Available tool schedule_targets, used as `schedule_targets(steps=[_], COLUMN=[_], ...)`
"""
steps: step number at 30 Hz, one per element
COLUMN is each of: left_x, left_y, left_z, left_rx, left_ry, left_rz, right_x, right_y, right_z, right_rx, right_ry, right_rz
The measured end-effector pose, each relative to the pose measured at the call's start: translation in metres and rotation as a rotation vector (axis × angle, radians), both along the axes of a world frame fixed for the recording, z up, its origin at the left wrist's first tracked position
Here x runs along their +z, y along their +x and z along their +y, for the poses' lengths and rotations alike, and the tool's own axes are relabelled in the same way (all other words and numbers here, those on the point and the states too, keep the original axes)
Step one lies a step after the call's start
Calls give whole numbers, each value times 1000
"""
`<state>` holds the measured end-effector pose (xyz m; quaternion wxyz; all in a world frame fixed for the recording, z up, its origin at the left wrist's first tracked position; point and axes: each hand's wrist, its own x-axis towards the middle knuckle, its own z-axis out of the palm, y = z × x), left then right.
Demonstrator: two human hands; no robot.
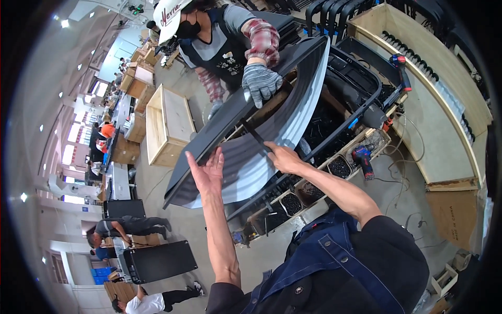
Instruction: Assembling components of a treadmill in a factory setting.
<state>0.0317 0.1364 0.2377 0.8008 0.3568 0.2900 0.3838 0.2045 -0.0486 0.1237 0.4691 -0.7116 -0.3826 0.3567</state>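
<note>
A long dark panel (217, 131) is tilted up in front of me, with a grey, ribbed, curved sheet (293, 128) along its near side. My left hand (208, 170) is at the panel's near left edge, palm up, with its fingers and thumb spread. My right hand (284, 158) is closed around the end of a thin black bar (253, 133) that reaches toward the panel's inner side. Across from me, a co-worker's gloved hand (260, 83) holds the panel's top edge. Their other glove (215, 108) is partly hidden behind it.
Bins of small black parts (340, 166) line the bench edge by my right forearm. A cordless drill (363, 161) lies to their right, with another power tool (401, 73) farther off. A wooden crate (170, 125) stands on the floor at left. Loose cables (405, 172) trail at right.
</note>
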Motion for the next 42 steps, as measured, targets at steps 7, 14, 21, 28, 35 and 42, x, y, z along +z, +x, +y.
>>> schedule_targets(steps=[7, 14, 21, 28, 35, 42], left_x=[8, -9, -60, -101, -113, -112], left_y=[9, 4, -6, -16, -21, -21], left_z=[28, 4, -44, -70, -76, -76], left_rx=[116, 45, 93, 133, 113, 61], left_ry=[-179, -352, -413, -405, -456, -425], left_rz=[118, 185, 200, 177, 123, 109], right_x=[-40, -92, -90, -108, -127, -117], right_y=[4, -26, -27, -30, -29, -27], right_z=[53, 85, 88, 90, 91, 88], right_rx=[-23, -104, -54, 94, 83, 164], right_ry=[83, 84, 86, -53, 13, 252], right_rz=[-69, -68, 524, 445, 442, 462])
